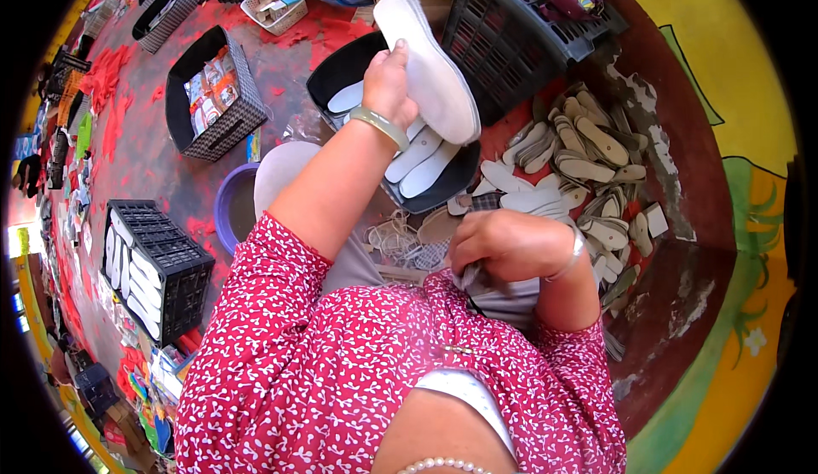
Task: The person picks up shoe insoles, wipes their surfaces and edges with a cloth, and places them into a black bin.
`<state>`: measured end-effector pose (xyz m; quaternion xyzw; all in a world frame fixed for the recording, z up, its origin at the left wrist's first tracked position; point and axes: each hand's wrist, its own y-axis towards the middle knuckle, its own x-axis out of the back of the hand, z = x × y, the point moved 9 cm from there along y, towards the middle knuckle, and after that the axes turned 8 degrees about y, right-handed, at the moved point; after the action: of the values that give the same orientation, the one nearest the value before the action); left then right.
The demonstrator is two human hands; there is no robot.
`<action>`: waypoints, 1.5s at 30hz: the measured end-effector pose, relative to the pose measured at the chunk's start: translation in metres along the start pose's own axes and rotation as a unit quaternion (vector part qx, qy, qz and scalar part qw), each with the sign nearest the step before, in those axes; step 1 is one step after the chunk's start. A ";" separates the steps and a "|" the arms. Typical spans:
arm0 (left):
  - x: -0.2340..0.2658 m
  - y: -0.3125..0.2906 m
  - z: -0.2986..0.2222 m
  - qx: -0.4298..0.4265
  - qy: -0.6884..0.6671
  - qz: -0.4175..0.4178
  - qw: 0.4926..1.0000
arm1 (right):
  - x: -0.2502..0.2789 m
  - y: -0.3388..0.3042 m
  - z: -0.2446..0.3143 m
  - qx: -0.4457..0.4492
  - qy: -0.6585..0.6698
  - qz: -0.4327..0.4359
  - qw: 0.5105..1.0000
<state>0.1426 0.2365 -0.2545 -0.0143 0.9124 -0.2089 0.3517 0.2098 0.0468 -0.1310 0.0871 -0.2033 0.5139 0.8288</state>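
Observation:
Raised ahead of me, my left hand (390,86) is closed round the edge of a stack of white insoles (433,74), thumb on top. Under it a black bin (341,69) holds more white insoles (417,160) lying side by side. Close to my lap, my right hand (509,244) is curled shut, and a bit of something greyish shows beneath its fingers, too hidden to name. Just beyond that hand lie loose pale insoles (532,200).
A heap of beige insoles (588,142) lies along the right wall, beside a large black crate (503,48). To the left are a patterned bin (243,112) of packets, a purple basin (228,210) and a black crate (183,261) of white insoles. Red scraps litter the floor.

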 end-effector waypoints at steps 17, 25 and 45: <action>-0.081 -0.084 0.070 0.189 0.211 0.320 0.904 | 0.158 -0.186 -0.017 -0.020 -0.279 -0.761 0.586; -0.089 -0.093 0.051 0.138 0.215 0.398 0.881 | 0.147 -0.157 -0.052 -0.026 -0.282 -0.657 0.699; -0.102 -0.104 -0.040 -0.518 0.511 0.183 0.661 | 0.155 -0.187 -0.057 -0.129 -0.048 -0.613 0.778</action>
<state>0.1805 0.1743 -0.1227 0.0823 0.8936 0.3921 -0.2025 0.4501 0.1077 -0.1041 0.1108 -0.2111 -0.1384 0.9613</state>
